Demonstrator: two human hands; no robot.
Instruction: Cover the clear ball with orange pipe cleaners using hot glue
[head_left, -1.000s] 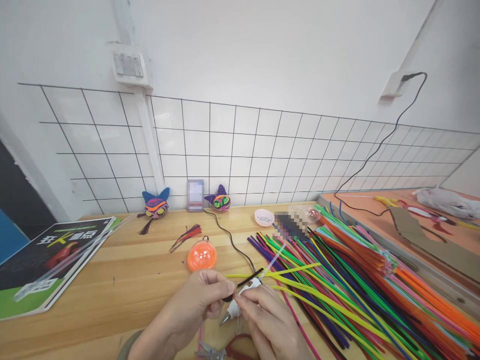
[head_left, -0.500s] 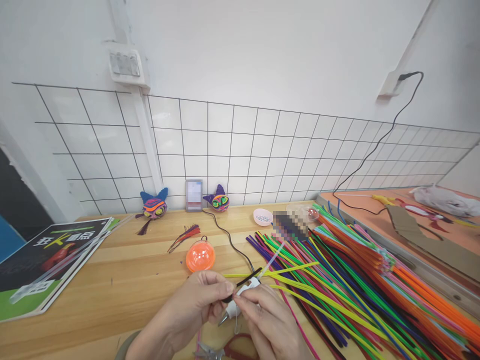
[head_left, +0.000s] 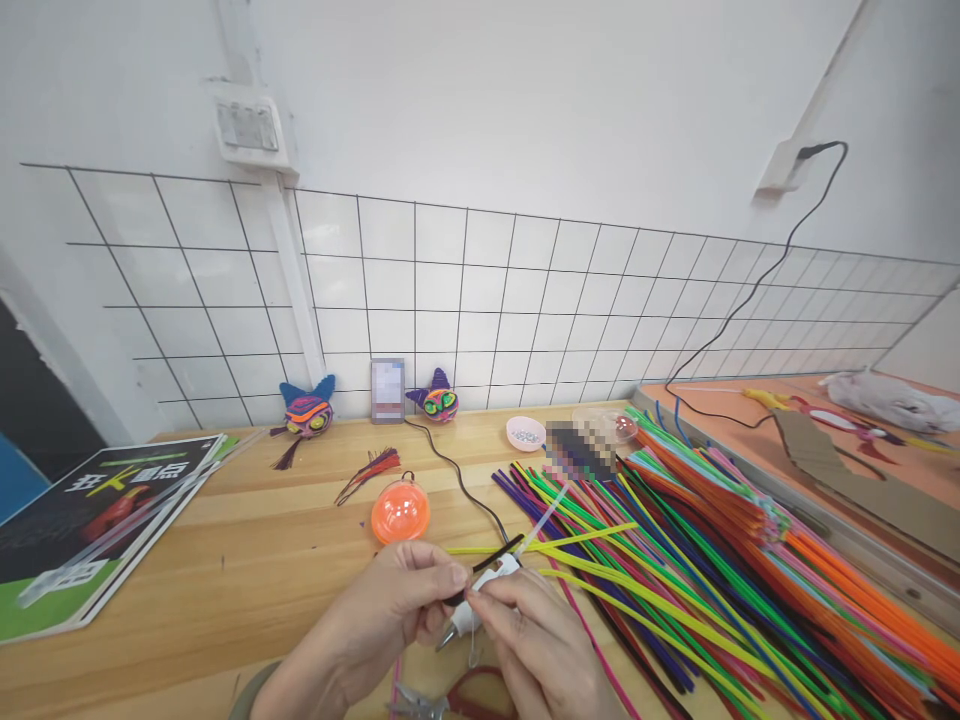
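Observation:
Both hands meet low in the middle of the head view. My left hand (head_left: 409, 592) pinches a short black pipe cleaner (head_left: 498, 553), partly hidden by the fingers. Thumb and fingertips of my right hand (head_left: 536, 635) are pressed together on the same dark piece, touching the left thumb. Behind and under the hands lies a white glue gun (head_left: 491, 580), its metal nozzle pointing to the lower left and a clear glue stick (head_left: 544, 518) sticking out of its back. Below them are scissors (head_left: 480, 690) with dark red handles, partly covered by my right hand.
An orange ball (head_left: 400, 512) sits just beyond my left hand. Colourful pipe cleaners (head_left: 600, 560) spread across the right side. At the back stand two cat-like heads (head_left: 309, 412), a phone (head_left: 388, 390) and a pink bowl (head_left: 526, 434). A book (head_left: 112, 520) lies at left.

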